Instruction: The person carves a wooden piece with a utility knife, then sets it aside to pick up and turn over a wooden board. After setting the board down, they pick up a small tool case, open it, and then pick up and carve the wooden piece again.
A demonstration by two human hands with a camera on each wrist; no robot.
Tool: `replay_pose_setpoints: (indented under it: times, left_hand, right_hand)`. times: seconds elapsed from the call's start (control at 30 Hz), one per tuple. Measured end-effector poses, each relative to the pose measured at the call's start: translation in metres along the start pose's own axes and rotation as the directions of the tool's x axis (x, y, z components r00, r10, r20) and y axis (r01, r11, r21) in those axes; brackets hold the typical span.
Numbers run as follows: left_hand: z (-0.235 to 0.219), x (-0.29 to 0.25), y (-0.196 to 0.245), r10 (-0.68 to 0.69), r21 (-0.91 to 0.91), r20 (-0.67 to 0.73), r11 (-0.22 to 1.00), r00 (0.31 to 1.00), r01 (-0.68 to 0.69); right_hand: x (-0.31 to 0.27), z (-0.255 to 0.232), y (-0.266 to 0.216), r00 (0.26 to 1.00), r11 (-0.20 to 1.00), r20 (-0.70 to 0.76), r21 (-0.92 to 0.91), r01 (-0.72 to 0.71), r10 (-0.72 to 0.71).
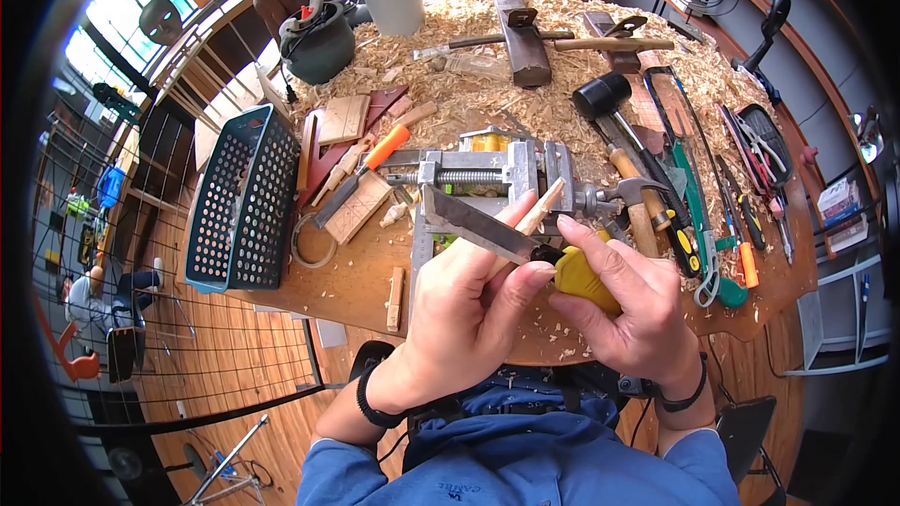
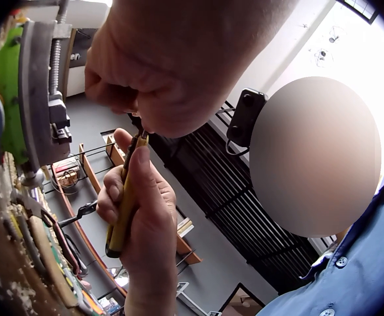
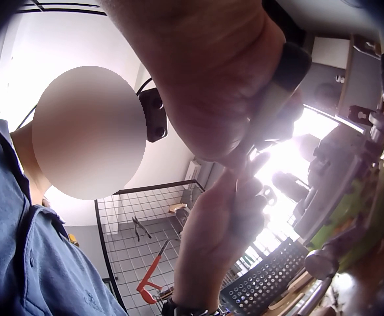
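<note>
In the head view my right hand (image 1: 633,305) grips the yellow handle (image 1: 586,279) of a knife. Its broad flat blade (image 1: 478,228) points up and left, passing over my left hand (image 1: 464,300). That hand holds a slim wooden stick (image 1: 542,209) with a whittled, pointed tip; the blade crosses the stick, and the left thumb lies by the blade's base. The stick's lower part is hidden in the left fingers. In the left wrist view the right fingers wrap around the yellow handle (image 2: 129,204), thumb along it. Strong backlight blurs the right wrist view.
A metal vise (image 1: 520,169) stands just beyond the hands on the shaving-strewn bench. To the left are a perforated basket (image 1: 239,206) and an orange-handled chisel (image 1: 386,145). A black mallet (image 1: 602,96), claw hammer (image 1: 636,192) and green-framed saw (image 1: 692,187) lie to the right.
</note>
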State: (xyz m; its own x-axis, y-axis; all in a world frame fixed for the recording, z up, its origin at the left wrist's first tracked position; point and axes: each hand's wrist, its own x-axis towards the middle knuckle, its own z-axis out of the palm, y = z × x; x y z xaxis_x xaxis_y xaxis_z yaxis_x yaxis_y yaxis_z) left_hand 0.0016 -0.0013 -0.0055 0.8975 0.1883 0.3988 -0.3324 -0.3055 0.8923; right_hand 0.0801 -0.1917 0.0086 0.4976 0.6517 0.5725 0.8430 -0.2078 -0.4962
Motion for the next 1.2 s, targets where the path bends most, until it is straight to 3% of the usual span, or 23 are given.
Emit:
replay_pose_setpoints:
  times: [0.17,0.37,0.47,0.77,0.8,0.87,0.97,1.2]
  left_hand:
    - [-0.004,0.001,0.008,-0.009,0.066,0.058,0.998,0.998,0.005]
    - [-0.005,0.002,0.01,0.062,0.147,0.028,0.987,0.998,-0.065]
    - [-0.006,0.002,0.013,0.021,0.176,0.02,0.984,1.0,-0.024]
    - [-0.001,0.001,-0.008,0.152,0.091,0.056,0.983,0.987,-0.157]
    - [-0.002,0.001,-0.004,0.152,0.091,0.056,0.983,0.987,-0.156]
    - [-0.003,0.0,0.004,0.015,0.093,0.079,0.995,0.997,-0.022]
    - [-0.003,0.001,0.003,0.085,0.126,0.068,0.988,0.994,-0.093]
    - [-0.003,0.001,0.008,0.066,0.198,0.038,0.978,0.997,-0.072]
  right_hand:
    - [0.0,-0.002,0.0,1.0,1.0,0.019,0.01,0.005,-0.005]
    - [-0.001,0.0,0.0,1.0,1.0,-0.021,-0.013,0.024,-0.024]
    - [-0.001,-0.001,0.0,1.0,0.999,-0.009,-0.044,0.019,-0.02]
    - [0.0,-0.001,-0.001,1.0,1.0,0.019,0.009,0.02,-0.02]
    - [0.0,-0.001,-0.001,1.0,1.0,0.019,0.009,0.019,-0.019]
    - [0.0,-0.001,-0.001,1.0,1.0,0.026,0.01,0.007,-0.007]
    - [0.0,0.001,0.0,1.0,1.0,0.016,-0.005,0.016,-0.016]
    - [-0.001,0.002,0.001,0.999,0.999,-0.01,-0.022,0.031,-0.031]
